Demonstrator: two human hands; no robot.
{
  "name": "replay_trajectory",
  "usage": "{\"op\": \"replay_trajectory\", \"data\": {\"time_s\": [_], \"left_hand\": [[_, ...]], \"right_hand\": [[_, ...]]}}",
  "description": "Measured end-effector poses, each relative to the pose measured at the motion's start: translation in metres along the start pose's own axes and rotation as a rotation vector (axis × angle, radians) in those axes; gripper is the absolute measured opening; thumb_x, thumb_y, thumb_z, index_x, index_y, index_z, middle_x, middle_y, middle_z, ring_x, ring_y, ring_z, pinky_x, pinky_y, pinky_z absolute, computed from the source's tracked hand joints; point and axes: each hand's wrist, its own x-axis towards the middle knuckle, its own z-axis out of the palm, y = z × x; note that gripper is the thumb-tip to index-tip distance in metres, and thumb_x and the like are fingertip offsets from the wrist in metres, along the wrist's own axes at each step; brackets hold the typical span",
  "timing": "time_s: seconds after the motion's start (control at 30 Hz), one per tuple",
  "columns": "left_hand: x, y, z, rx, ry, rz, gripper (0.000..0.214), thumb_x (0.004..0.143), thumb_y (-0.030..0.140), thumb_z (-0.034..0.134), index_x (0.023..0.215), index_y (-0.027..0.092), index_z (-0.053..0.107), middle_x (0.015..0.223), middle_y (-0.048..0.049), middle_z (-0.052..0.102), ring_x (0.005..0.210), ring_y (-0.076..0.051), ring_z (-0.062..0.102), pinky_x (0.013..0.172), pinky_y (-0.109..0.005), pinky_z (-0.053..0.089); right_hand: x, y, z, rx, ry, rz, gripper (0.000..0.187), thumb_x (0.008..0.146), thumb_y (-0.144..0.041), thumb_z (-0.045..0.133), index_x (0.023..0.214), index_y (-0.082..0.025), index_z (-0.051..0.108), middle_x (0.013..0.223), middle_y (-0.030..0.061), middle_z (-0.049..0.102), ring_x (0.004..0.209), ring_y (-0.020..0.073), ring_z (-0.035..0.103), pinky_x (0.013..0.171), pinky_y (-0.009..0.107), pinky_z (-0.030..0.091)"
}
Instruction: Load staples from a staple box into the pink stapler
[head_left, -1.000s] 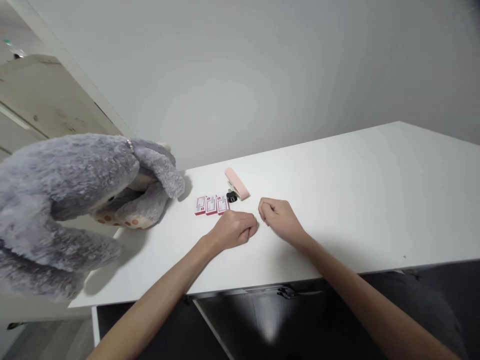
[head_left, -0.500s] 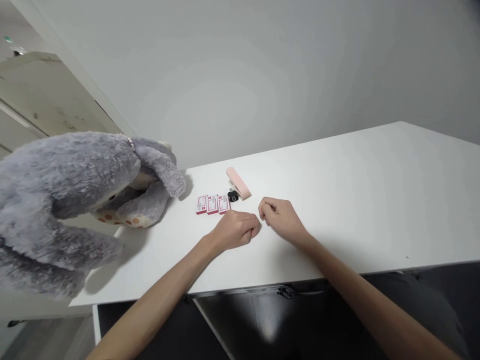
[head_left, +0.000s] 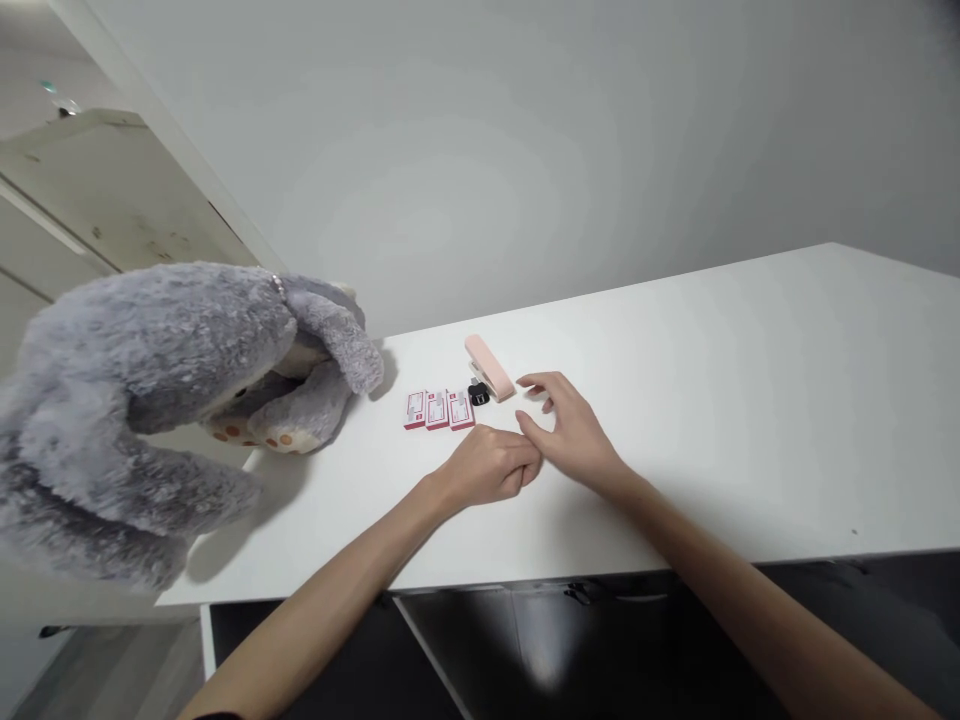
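Observation:
My left hand (head_left: 496, 466) rests on the table in a loose fist, just in front of the small boxes; nothing shows in its fingers. My right hand (head_left: 570, 425) is open, thumb and fingers apart, with its fingertips to the right of the stapler's near end and not touching it. The pink stapler (head_left: 489, 367) lies slanted on the table. Against its left side sits a small black staple remover (head_left: 478, 394) with a metal tip. Three red-and-white staple boxes stand in a row: the left box (head_left: 415, 409), middle box (head_left: 436, 409) and right box (head_left: 460, 409).
A large grey plush toy (head_left: 157, 330) leans over the left end of the white table (head_left: 712, 400). Behind the table rises a grey wall (head_left: 525, 150). Dark glossy panels (head_left: 540, 650) show below the front edge. A tiny dark speck (head_left: 853, 532) lies near the front right.
My right hand has opened from a fist, its fingers extending toward the stapler. My left hand stays closed on the table. The view has shifted slightly, moving the scene to the right.

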Motion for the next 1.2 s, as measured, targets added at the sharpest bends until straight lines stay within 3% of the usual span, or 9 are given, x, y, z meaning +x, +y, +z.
{"op": "replay_trajectory", "data": {"time_s": [0.17,0.3,0.37,0.47,0.6,0.77,1.0,1.13,1.2], "left_hand": [[0.001,0.001,0.000,0.018,-0.012,0.009,0.026,0.068,-0.001,0.042,0.068,0.021,0.056,0.064,0.0039,0.064,0.058,-0.011,0.056,0.055,-0.024,0.037],[0.002,0.001,0.000,0.060,-0.040,0.002,0.025,0.067,-0.002,0.041,0.066,0.021,0.052,0.062,0.0038,0.062,0.055,-0.011,0.053,0.054,-0.025,0.034],[0.001,0.001,0.000,0.063,-0.044,-0.002,0.025,0.067,-0.002,0.041,0.067,0.021,0.052,0.062,0.0038,0.062,0.056,-0.011,0.053,0.055,-0.025,0.034],[0.000,0.001,0.000,0.041,-0.034,-0.018,0.024,0.068,-0.001,0.042,0.066,0.021,0.051,0.064,0.0035,0.063,0.055,-0.011,0.053,0.054,-0.025,0.034],[-0.001,0.000,-0.002,0.003,-0.010,-0.042,0.024,0.069,-0.001,0.042,0.066,0.021,0.051,0.065,0.0033,0.064,0.056,-0.011,0.053,0.054,-0.025,0.036],[-0.003,-0.002,-0.006,0.045,-0.005,-0.064,0.026,0.066,-0.003,0.042,0.067,0.021,0.052,0.068,0.0022,0.066,0.058,-0.011,0.058,0.055,-0.024,0.037],[-0.002,-0.003,-0.003,0.052,0.189,-0.116,0.027,0.070,-0.004,0.043,0.067,0.021,0.054,0.065,0.0023,0.062,0.060,-0.012,0.056,0.059,-0.026,0.038],[0.004,0.002,-0.003,0.020,0.416,-0.251,0.024,0.088,0.002,0.048,0.083,0.020,0.063,0.080,-0.0019,0.068,0.076,-0.016,0.061,0.071,-0.028,0.046],[0.008,0.004,-0.005,-0.003,0.443,-0.331,0.015,0.095,0.011,0.055,0.096,0.019,0.067,0.091,-0.0042,0.069,0.087,-0.018,0.063,0.079,-0.031,0.049]], "right_hand": [[0.019,0.014,0.017,-0.002,0.005,0.073,0.057,0.091,-0.037,0.069,0.143,-0.024,0.053,0.143,0.0149,0.066,0.132,0.0322,0.063,0.107,0.051,0.051],[0.036,0.016,0.027,-0.029,-0.049,0.156,0.065,0.090,-0.039,0.072,0.149,-0.023,0.050,0.145,0.0143,0.069,0.136,0.0341,0.063,0.110,0.052,0.048],[0.043,0.014,0.029,-0.064,-0.060,0.196,0.063,0.091,-0.039,0.071,0.149,-0.022,0.052,0.141,0.0132,0.072,0.129,0.0339,0.066,0.105,0.050,0.050],[0.047,0.011,0.029,-0.107,-0.074,0.217,0.043,0.097,-0.039,0.062,0.137,-0.023,0.063,0.120,0.0097,0.080,0.105,0.0297,0.073,0.087,0.041,0.052],[0.043,0.012,0.024,-0.189,-0.065,0.207,0.035,0.103,-0.042,0.052,0.127,-0.022,0.069,0.102,0.0080,0.079,0.086,0.0262,0.069,0.071,0.035,0.045],[0.029,0.022,-0.010,-0.250,0.001,0.231,0.039,0.101,-0.041,0.051,0.129,-0.020,0.067,0.107,0.0103,0.077,0.092,0.0289,0.067,0.077,0.037,0.047],[-0.010,0.029,-0.090,-0.174,-0.181,0.212,0.039,0.099,-0.047,0.056,0.129,-0.026,0.068,0.114,0.0074,0.077,0.091,0.0267,0.067,0.079,0.038,0.052],[-0.021,0.024,-0.105,-0.170,-0.187,0.291,0.033,0.092,-0.034,0.058,0.122,-0.028,0.070,0.113,0.0045,0.077,0.090,0.0251,0.068,0.076,0.036,0.052],[-0.020,0.019,-0.102,-0.135,-0.173,0.307,0.037,0.088,-0.031,0.059,0.124,-0.027,0.069,0.117,0.0054,0.076,0.091,0.0247,0.069,0.075,0.035,0.053]]}}
